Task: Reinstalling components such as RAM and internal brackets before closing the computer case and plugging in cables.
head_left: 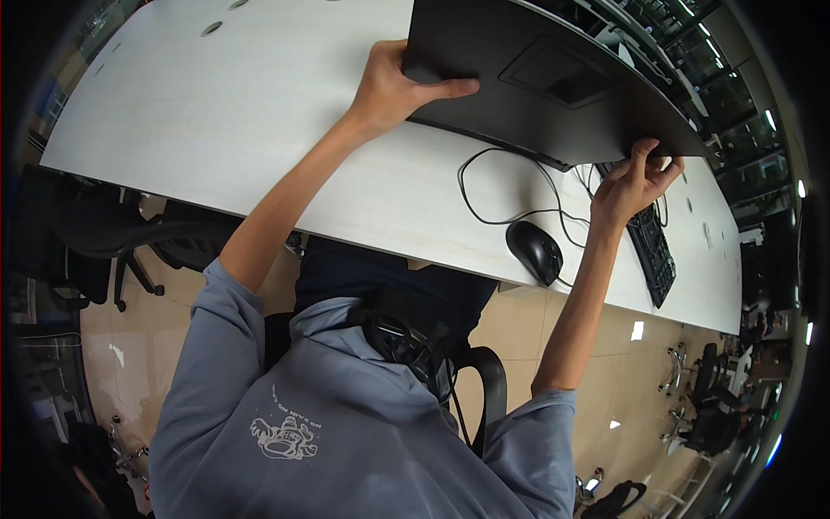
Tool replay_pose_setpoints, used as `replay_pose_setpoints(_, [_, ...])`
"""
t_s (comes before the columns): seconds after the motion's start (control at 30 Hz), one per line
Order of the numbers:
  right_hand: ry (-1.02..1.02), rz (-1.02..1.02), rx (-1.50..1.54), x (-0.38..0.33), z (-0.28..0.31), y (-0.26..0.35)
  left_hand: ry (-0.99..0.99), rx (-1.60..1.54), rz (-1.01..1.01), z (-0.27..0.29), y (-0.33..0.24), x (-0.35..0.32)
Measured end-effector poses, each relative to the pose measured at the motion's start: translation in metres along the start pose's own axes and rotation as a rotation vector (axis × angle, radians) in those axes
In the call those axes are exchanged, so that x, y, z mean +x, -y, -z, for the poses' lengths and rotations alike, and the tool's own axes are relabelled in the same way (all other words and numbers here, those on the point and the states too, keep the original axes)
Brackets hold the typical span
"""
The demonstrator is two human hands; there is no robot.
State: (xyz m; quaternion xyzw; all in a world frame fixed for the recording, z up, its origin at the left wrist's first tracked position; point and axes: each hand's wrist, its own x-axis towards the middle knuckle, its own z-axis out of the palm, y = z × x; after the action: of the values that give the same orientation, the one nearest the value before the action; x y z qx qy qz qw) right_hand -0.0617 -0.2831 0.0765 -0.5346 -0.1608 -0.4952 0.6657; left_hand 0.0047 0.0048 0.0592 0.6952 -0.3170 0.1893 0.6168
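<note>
Evidently both hands grip the large, flat black panel with a recessed square, which stands tilted at the far side of the white desk. The left hand is clamped on its left edge: the thumb lies straight across the dark face, pointing right, while the other fingers wrap behind. The left forearm slants up from the near left. At the near right corner, the bare right hand pinches the edge, fingers bent and knuckles raised, its forearm rising steeply. Beneath and right of that hand lies a long black keyboard; a rounded black mouse rests left of the right forearm, near a looped thin black cable.
</note>
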Motion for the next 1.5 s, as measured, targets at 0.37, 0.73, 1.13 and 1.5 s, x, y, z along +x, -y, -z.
replay_pose_setpoints(0.37, [-0.011,-0.030,0.004,-0.004,0.010,-0.005,0.065,0.043,-0.017,0.003,0.002,0.007])
replay_pose_setpoints(0.73, [-0.037,0.003,-0.147,-0.014,0.008,0.005,-0.019,0.712,-0.342,0.025,0.011,-0.015])
replay_pose_setpoints(1.13, [0.028,0.017,-0.454,-0.005,0.035,0.027,-0.079,0.561,-0.442,0.030,0.011,-0.024])
replay_pose_setpoints(1.5, [0.125,0.148,-0.835,-0.001,0.042,0.046,-0.130,0.536,-0.428,0.032,0.002,-0.033])
